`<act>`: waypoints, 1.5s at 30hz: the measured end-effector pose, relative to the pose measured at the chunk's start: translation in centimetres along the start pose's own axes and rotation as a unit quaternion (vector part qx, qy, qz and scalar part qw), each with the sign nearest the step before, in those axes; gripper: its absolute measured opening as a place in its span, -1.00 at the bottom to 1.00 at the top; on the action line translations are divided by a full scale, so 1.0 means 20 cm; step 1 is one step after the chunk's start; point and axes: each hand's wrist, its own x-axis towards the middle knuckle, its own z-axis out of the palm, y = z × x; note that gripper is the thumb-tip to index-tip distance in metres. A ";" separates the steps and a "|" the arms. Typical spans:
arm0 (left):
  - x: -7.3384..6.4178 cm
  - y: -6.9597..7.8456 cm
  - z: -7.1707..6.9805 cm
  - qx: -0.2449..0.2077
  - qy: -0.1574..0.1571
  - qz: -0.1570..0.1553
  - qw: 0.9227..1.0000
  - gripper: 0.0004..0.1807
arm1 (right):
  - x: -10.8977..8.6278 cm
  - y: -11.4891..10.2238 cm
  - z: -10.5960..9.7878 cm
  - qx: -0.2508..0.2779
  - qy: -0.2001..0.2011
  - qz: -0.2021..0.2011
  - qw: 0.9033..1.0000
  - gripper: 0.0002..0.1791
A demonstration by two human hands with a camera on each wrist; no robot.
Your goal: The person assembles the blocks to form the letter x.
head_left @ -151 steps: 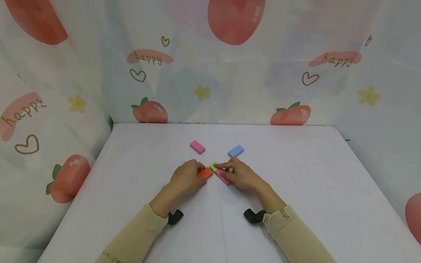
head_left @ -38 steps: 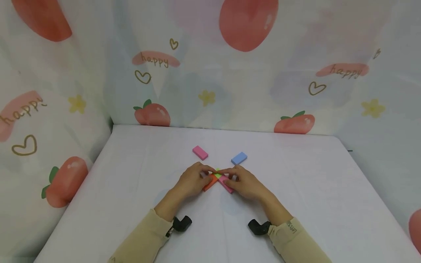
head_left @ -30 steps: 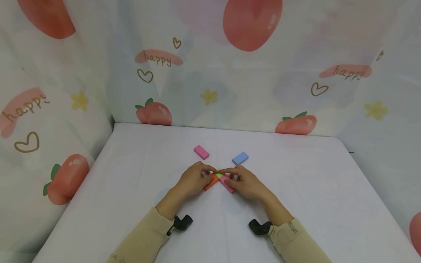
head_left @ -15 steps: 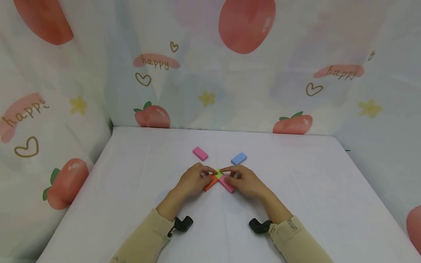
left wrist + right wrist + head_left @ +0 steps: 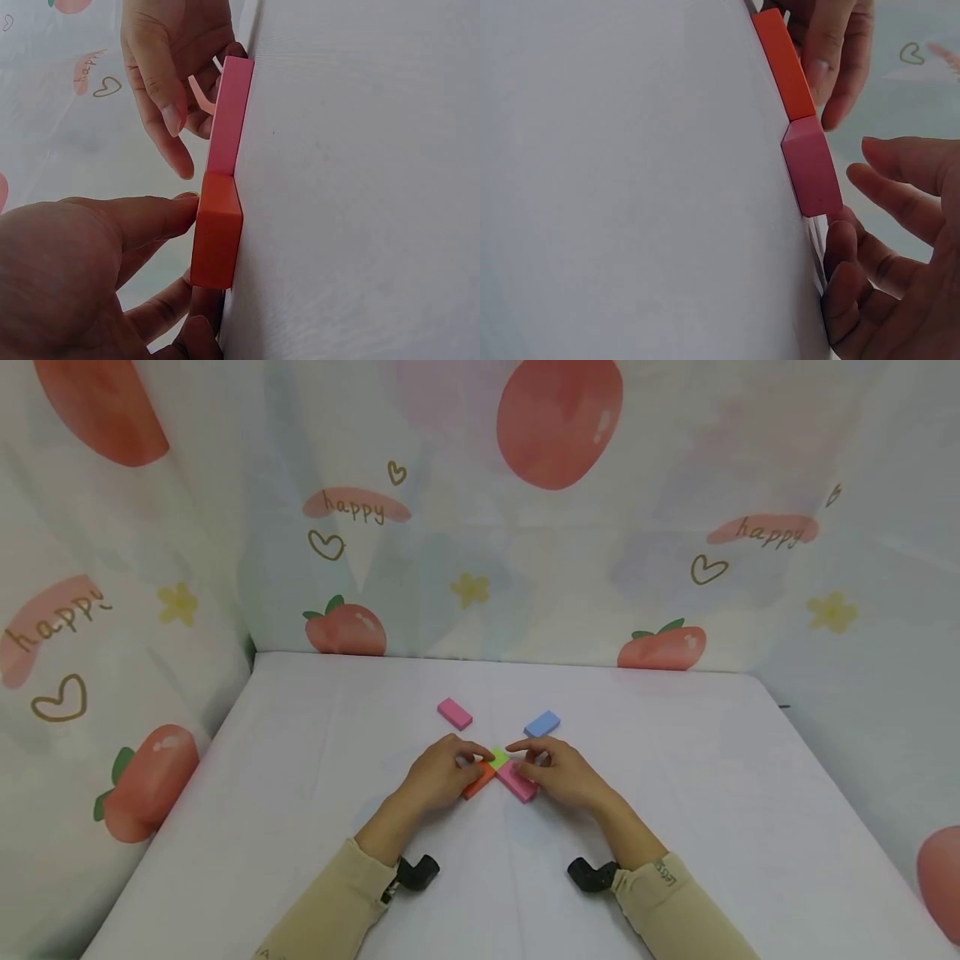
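An orange block, a pink block and a green block lie together on the white table, meeting in a point. My left hand holds the orange block; its thumb touches the upper edge and other fingers sit at the outer side, while the index finger reaches to the green block. Over the pink block hovers my right hand, its thumb and index finger apart from the block in the right wrist view. Its lower curled fingers are close to the block's outer edge; contact is hard to tell.
Farther back on the white table lie a second pink block, at the left, and a blue block, at the right. A patterned curtain hangs behind the table's far edge. Black wrist cameras stick out from both sleeves.
Since five seconds ago, the orange block has been brought against the pink and green blocks. Over the last second my right index finger has drawn back right from the green block.
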 end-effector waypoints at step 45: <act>-0.01 0.01 0.01 -0.014 0.004 -0.007 1.000 -0.79 | 0.29 0.12 -0.36 -0.177 -0.050 -0.116 0.976 -0.60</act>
